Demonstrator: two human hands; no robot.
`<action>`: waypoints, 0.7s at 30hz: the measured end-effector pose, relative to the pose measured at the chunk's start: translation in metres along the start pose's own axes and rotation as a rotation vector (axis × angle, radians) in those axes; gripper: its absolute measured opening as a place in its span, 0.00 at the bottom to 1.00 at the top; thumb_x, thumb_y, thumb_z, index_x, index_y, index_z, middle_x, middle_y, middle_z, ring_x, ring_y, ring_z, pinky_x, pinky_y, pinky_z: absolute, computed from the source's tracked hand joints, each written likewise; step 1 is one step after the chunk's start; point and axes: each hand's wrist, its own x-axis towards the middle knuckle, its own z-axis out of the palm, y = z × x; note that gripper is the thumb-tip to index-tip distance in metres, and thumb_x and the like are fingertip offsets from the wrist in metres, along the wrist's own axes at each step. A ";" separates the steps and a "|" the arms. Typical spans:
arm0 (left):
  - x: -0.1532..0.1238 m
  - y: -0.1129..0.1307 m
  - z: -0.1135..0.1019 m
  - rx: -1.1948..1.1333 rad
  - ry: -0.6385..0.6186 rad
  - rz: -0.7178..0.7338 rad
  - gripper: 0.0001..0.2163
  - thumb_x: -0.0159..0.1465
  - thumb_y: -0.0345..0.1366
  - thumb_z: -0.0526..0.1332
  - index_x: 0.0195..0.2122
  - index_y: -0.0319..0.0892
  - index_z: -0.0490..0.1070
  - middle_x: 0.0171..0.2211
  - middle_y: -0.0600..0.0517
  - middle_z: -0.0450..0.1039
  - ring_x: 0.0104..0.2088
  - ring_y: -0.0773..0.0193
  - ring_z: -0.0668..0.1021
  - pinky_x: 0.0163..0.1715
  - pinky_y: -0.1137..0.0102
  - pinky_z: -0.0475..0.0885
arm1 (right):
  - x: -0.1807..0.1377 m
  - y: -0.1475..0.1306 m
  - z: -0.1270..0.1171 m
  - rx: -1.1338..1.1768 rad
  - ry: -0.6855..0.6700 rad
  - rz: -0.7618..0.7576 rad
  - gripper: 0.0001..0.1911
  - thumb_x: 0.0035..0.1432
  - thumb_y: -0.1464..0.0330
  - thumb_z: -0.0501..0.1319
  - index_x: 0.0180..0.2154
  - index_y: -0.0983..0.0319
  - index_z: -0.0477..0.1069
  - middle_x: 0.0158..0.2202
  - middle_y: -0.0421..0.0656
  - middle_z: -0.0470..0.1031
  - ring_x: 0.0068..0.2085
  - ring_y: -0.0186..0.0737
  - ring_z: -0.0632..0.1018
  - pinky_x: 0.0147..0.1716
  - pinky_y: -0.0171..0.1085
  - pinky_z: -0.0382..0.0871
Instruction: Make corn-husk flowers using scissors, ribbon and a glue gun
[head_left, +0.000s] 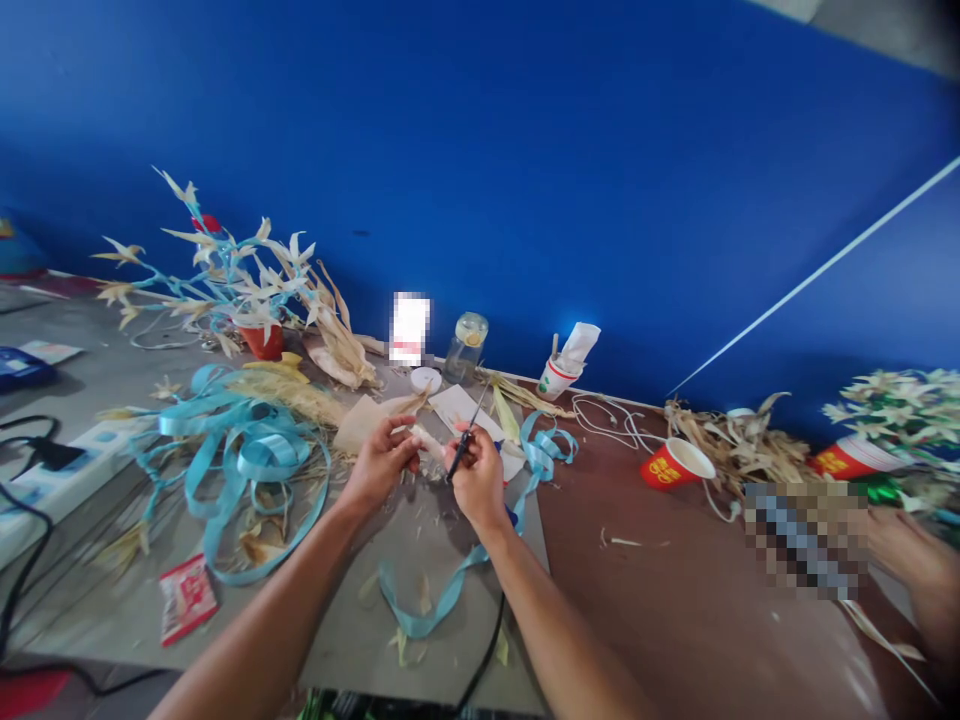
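Observation:
My left hand (381,462) pinches one end of a pale strip of dried corn husk (429,441) above the grey tabletop (360,610). Closed around dark-handled scissors (475,412), my right hand (480,482) is at the strip's other end. The blades point up and away to the right; whether the right fingers also grip the husk I cannot tell. Beneath and behind the hands lie a tan piece of paper or husk (358,425) and a white sheet (459,408). Light blue ribbon (262,455) lies coiled left of my left hand, with another length (431,618) nearer me.
At the back left, husk flowers on blue stems (247,270) rise from a red cup (262,340). A glass jar (466,350) stands by the blue wall. Left is a power strip (67,470); right, a red paper cup (677,464) and another person's hand (896,545).

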 end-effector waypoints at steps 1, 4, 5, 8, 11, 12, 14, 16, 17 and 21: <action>0.000 -0.001 0.000 -0.030 0.001 -0.013 0.20 0.51 0.40 0.66 0.43 0.39 0.63 0.22 0.56 0.70 0.18 0.73 0.69 0.19 0.77 0.60 | 0.000 0.000 0.000 -0.008 -0.003 -0.006 0.18 0.47 0.68 0.60 0.43 0.63 0.65 0.30 0.40 0.73 0.31 0.36 0.76 0.32 0.34 0.71; 0.001 -0.003 0.002 -0.086 0.010 -0.034 0.20 0.49 0.38 0.67 0.41 0.39 0.65 0.21 0.57 0.69 0.18 0.73 0.69 0.19 0.77 0.60 | 0.000 -0.001 0.000 -0.036 -0.033 -0.014 0.18 0.48 0.69 0.59 0.43 0.63 0.65 0.31 0.41 0.73 0.31 0.35 0.76 0.34 0.34 0.71; 0.001 -0.003 0.002 -0.094 0.013 -0.035 0.19 0.49 0.38 0.68 0.41 0.39 0.66 0.20 0.58 0.68 0.18 0.73 0.69 0.19 0.77 0.60 | -0.001 -0.001 0.000 -0.042 -0.048 -0.016 0.18 0.49 0.69 0.59 0.43 0.64 0.65 0.31 0.41 0.73 0.31 0.35 0.76 0.34 0.34 0.71; 0.002 -0.003 0.002 -0.113 0.042 -0.031 0.18 0.48 0.37 0.69 0.38 0.38 0.68 0.19 0.58 0.67 0.17 0.74 0.68 0.19 0.77 0.60 | -0.002 -0.003 0.002 -0.043 -0.088 -0.019 0.17 0.49 0.69 0.58 0.43 0.63 0.65 0.31 0.41 0.73 0.30 0.34 0.75 0.33 0.33 0.70; 0.003 -0.001 -0.002 -0.171 0.104 -0.026 0.17 0.46 0.35 0.70 0.35 0.38 0.69 0.20 0.58 0.67 0.18 0.74 0.68 0.19 0.78 0.60 | -0.005 -0.005 0.002 -0.037 -0.137 0.002 0.18 0.48 0.69 0.59 0.43 0.63 0.65 0.30 0.40 0.72 0.29 0.34 0.74 0.31 0.32 0.69; 0.004 0.001 -0.004 -0.199 0.123 -0.028 0.17 0.46 0.35 0.70 0.35 0.38 0.69 0.20 0.58 0.67 0.18 0.75 0.68 0.19 0.78 0.60 | -0.006 -0.005 0.001 -0.036 -0.162 0.018 0.18 0.48 0.69 0.60 0.44 0.63 0.65 0.29 0.40 0.71 0.29 0.34 0.73 0.30 0.32 0.69; 0.005 0.005 -0.007 -0.254 0.152 -0.026 0.15 0.45 0.34 0.70 0.34 0.38 0.69 0.20 0.58 0.68 0.18 0.76 0.68 0.19 0.79 0.60 | -0.007 -0.005 0.000 -0.054 -0.225 0.048 0.18 0.48 0.68 0.61 0.43 0.64 0.65 0.28 0.39 0.70 0.28 0.33 0.72 0.29 0.31 0.67; 0.006 0.009 -0.010 -0.306 0.170 -0.014 0.15 0.45 0.33 0.70 0.33 0.38 0.69 0.20 0.58 0.68 0.18 0.76 0.67 0.19 0.79 0.60 | -0.008 -0.004 -0.002 -0.106 -0.301 0.060 0.18 0.48 0.67 0.61 0.43 0.64 0.66 0.27 0.38 0.69 0.27 0.32 0.71 0.27 0.31 0.66; 0.006 0.010 -0.011 -0.329 0.177 -0.007 0.15 0.45 0.33 0.70 0.32 0.38 0.69 0.21 0.58 0.69 0.18 0.76 0.67 0.19 0.79 0.60 | -0.009 -0.004 -0.003 -0.144 -0.338 0.054 0.17 0.48 0.67 0.61 0.42 0.64 0.66 0.26 0.37 0.69 0.26 0.32 0.70 0.27 0.30 0.65; 0.006 0.014 -0.013 -0.361 0.205 -0.004 0.14 0.44 0.32 0.70 0.31 0.38 0.69 0.21 0.57 0.69 0.17 0.76 0.67 0.19 0.79 0.61 | -0.011 -0.007 -0.005 -0.302 -0.431 0.009 0.14 0.50 0.65 0.61 0.40 0.63 0.69 0.25 0.37 0.70 0.26 0.33 0.70 0.26 0.29 0.63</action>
